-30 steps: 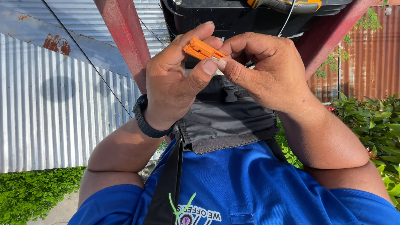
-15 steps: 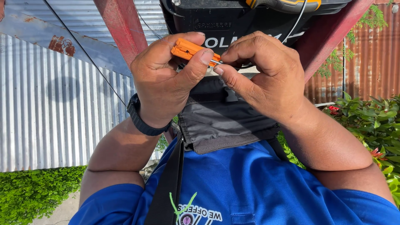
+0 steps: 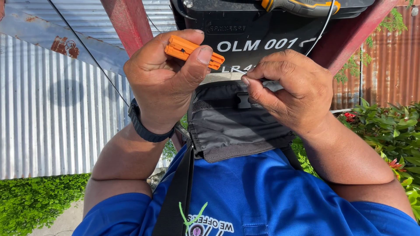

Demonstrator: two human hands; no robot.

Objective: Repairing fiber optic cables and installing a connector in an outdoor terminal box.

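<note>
While the left hand (image 3: 164,81) gripped the small orange tool (image 3: 192,51) between thumb and curled fingers, its long axis ran slantwise — high end at the left, low end pointing down and right toward the other hand. That low tip stood near the right hand (image 3: 291,89) but apart from it. The right hand's thumb and forefinger were pressed together, pinching what looked like a thin pale cable; I could not tell its exact run. Both hands hovered in the air just above the top edge of the grey pouch (image 3: 232,126) — the black box (image 3: 262,30) behind them, a white wire (image 3: 326,22) hanging across it.
</note>
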